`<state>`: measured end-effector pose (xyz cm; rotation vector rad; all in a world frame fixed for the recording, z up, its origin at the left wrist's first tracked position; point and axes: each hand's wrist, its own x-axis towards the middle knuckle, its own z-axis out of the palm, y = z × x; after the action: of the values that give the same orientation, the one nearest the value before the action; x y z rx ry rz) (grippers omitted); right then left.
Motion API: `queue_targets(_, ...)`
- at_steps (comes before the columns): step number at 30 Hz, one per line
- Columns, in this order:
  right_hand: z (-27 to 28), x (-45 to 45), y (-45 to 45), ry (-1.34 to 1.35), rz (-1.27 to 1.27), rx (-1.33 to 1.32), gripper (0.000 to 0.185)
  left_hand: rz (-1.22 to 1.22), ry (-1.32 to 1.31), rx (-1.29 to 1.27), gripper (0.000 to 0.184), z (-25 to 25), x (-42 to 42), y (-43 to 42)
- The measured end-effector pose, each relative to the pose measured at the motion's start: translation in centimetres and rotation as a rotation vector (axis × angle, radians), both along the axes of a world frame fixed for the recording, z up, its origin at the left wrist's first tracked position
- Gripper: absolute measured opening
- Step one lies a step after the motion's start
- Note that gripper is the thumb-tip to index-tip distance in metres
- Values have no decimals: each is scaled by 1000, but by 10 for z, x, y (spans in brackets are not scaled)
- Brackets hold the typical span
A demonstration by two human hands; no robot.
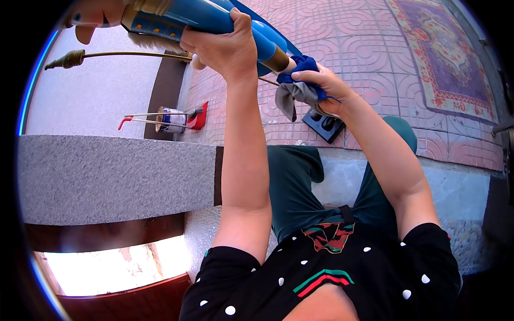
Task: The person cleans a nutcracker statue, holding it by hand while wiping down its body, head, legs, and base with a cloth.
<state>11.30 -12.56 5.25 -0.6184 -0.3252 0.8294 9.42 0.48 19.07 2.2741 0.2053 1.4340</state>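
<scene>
A large painted figure (206, 16) in a blue coat with gold buttons lies slanted across the top of the view. My left hand (222, 48) is wrapped round its blue body, thumb on the near side. Closer to its lower end, my right hand (326, 88) grips a blue and grey cloth (300, 85), bunched against the pale leg just below a brown cuff. A thin brass-coloured rod (123, 54) with a turned end runs along the figure. Beyond the cloth is a black base (324, 127) with dark shoe shapes on it. The figure's head is partly cut off by the frame edge.
A red dustpan (198, 116) and a tin can (170, 120) stand by the wall at left. A grey stone ledge (118, 179) lies beside my left arm. A patterned rug (447, 59) covers part of the pink tiled floor (369, 53) at the upper right.
</scene>
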Motion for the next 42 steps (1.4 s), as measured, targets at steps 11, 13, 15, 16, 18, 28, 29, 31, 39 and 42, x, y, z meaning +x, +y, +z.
queue_targets(11, -15, -9, 56, -630, -691, -766, 81, 118, -253, 213, 57, -5, 10, -2)
queue_targets(13, -16, -4, 57, -688, -686, -852, 76, -20, -273, 79, 57, -3, 10, -5)
queue_targets(15, -17, 6, 52, -858, -711, -999, 60, -7, -273, 101, 57, -3, 12, 0)
queue_targets(16, -17, 13, 49, -857, -713, -1000, 60, 6, -272, 124, 57, -2, 12, 2)
queue_targets(18, -21, 29, 45, -822, -694, -1022, 54, 1, -277, 140, 57, -3, 11, 5)
queue_targets(28, -4, 20, -8, -708, -571, -428, 83, -40, -15, 5, 82, -3, -2, -1)
queue_targets(29, -5, 12, -2, -844, -648, -509, 81, -41, -19, 10, 82, -3, -3, -2)
queue_targets(31, -2, 4, 7, -990, -777, -607, 68, -52, -18, -57, 83, -3, -3, -6)
queue_targets(39, -37, 29, 54, -414, -558, -600, 46, 13, 1, -15, 83, -3, -3, -9)
queue_targets(42, -28, 27, 47, -236, -456, -565, 45, -101, -18, -54, 83, -3, -6, -12)
